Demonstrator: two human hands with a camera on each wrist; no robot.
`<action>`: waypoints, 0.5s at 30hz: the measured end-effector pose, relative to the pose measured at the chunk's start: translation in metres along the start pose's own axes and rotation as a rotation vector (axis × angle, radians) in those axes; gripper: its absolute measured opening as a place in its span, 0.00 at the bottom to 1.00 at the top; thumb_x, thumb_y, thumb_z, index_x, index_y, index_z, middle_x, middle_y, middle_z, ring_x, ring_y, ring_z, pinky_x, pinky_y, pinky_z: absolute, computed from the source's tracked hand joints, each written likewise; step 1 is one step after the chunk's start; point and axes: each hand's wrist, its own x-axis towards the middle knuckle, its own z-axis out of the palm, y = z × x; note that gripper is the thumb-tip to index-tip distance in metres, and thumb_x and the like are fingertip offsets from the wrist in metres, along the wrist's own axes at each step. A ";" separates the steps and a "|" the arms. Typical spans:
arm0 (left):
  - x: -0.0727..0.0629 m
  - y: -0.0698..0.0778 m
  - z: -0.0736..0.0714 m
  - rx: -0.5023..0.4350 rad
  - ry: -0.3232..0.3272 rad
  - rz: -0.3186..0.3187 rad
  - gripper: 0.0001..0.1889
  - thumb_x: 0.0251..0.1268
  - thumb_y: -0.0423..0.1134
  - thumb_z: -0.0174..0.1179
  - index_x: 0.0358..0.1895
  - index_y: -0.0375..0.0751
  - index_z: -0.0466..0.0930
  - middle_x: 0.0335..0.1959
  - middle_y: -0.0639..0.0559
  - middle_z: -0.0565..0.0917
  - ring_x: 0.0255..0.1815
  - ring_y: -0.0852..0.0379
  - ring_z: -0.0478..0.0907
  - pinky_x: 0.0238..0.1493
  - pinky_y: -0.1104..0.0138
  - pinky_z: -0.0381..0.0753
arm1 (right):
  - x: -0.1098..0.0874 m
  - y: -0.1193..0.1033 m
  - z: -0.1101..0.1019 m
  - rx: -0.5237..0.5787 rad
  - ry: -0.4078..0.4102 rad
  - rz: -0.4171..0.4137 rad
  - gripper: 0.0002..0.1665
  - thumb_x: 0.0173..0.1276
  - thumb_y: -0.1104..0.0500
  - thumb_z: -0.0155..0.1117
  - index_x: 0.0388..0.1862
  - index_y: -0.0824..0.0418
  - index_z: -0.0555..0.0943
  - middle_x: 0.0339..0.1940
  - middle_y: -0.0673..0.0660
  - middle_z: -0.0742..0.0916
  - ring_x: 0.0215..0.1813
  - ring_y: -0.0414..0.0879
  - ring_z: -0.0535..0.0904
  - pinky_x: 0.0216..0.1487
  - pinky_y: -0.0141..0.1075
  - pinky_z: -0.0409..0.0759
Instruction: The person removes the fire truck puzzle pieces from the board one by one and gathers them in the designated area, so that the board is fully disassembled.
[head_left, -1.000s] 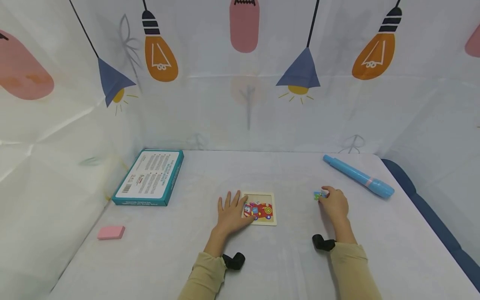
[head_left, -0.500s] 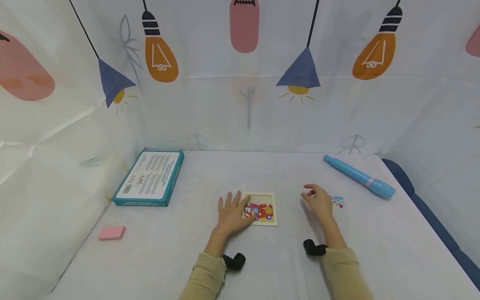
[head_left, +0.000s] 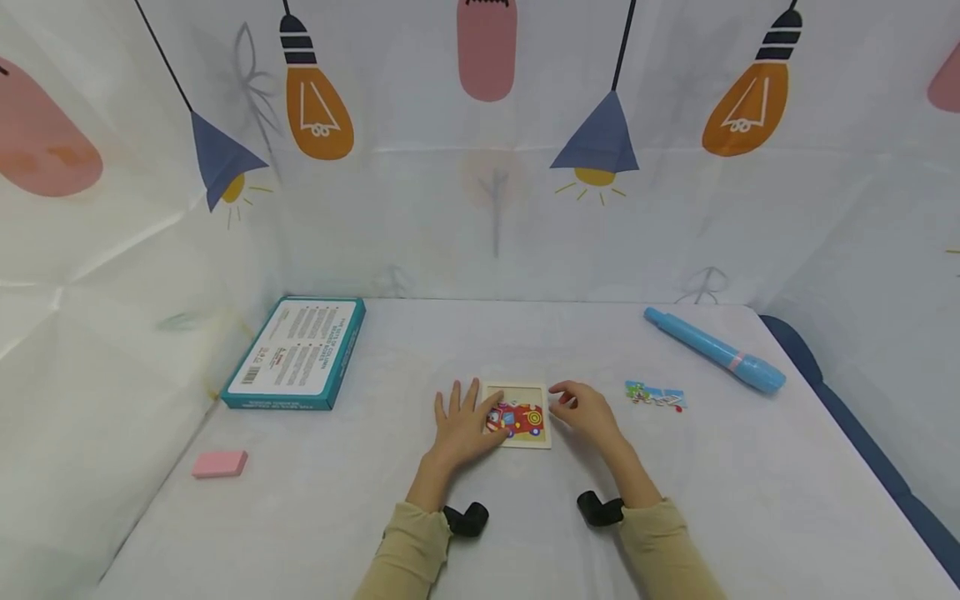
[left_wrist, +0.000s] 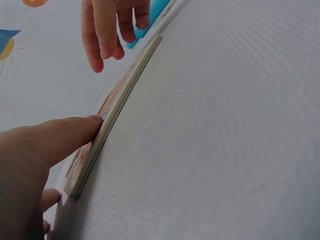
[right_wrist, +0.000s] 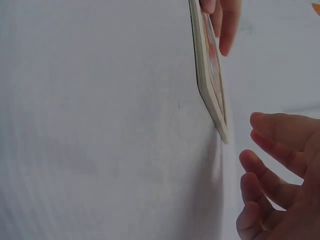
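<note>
A small wooden puzzle board (head_left: 525, 442) with a pale frame lies on the table, showing a red vehicle picture and a bare tan strip along its far side. On its left part rests my left hand (head_left: 460, 429), fingers spread; in the left wrist view the thumb (left_wrist: 75, 134) presses on the board's edge. Just right of the board hovers my right hand (head_left: 591, 414), its fingers loosely bent, with nothing visible between them in the right wrist view. Farther right, colourful puzzle pieces (head_left: 655, 396) lie side by side in a strip, apart from both hands.
A teal-edged box (head_left: 296, 350) lies at the back left, with a pink block (head_left: 220, 464) nearer the front. At the back right is a light blue tube-shaped thing (head_left: 712, 348). Printed white sheeting (head_left: 480, 208) stands behind the table.
My right hand has left the puzzle pieces, where its fingers were on one, and moved left to the board. The pieces stay on the table, now uncovered. My left hand has held still.
</note>
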 end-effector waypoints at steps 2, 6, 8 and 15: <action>0.000 0.000 0.000 -0.005 -0.004 0.008 0.32 0.55 0.59 0.56 0.66 0.59 0.65 0.72 0.40 0.54 0.72 0.34 0.41 0.64 0.37 0.33 | 0.000 -0.004 0.004 -0.009 -0.028 -0.020 0.16 0.59 0.58 0.65 0.47 0.61 0.80 0.34 0.55 0.80 0.34 0.46 0.73 0.32 0.36 0.71; 0.001 -0.001 0.000 -0.012 0.001 0.058 0.28 0.58 0.57 0.55 0.63 0.61 0.69 0.72 0.41 0.54 0.72 0.33 0.42 0.62 0.35 0.33 | 0.001 -0.008 0.010 -0.056 -0.071 -0.025 0.15 0.58 0.59 0.66 0.45 0.59 0.81 0.35 0.56 0.79 0.35 0.46 0.73 0.35 0.39 0.71; 0.001 -0.001 0.000 -0.014 0.004 0.082 0.25 0.59 0.57 0.55 0.62 0.62 0.71 0.72 0.40 0.53 0.71 0.32 0.42 0.62 0.35 0.34 | 0.001 -0.009 0.012 -0.095 -0.090 -0.019 0.16 0.57 0.58 0.67 0.45 0.58 0.82 0.34 0.55 0.78 0.35 0.47 0.72 0.35 0.39 0.71; 0.000 0.000 0.001 -0.008 0.006 0.096 0.23 0.61 0.56 0.53 0.61 0.63 0.72 0.72 0.41 0.53 0.71 0.33 0.42 0.62 0.35 0.34 | 0.000 -0.013 0.013 -0.128 -0.106 -0.032 0.17 0.53 0.58 0.71 0.42 0.60 0.80 0.31 0.55 0.74 0.33 0.47 0.69 0.32 0.38 0.68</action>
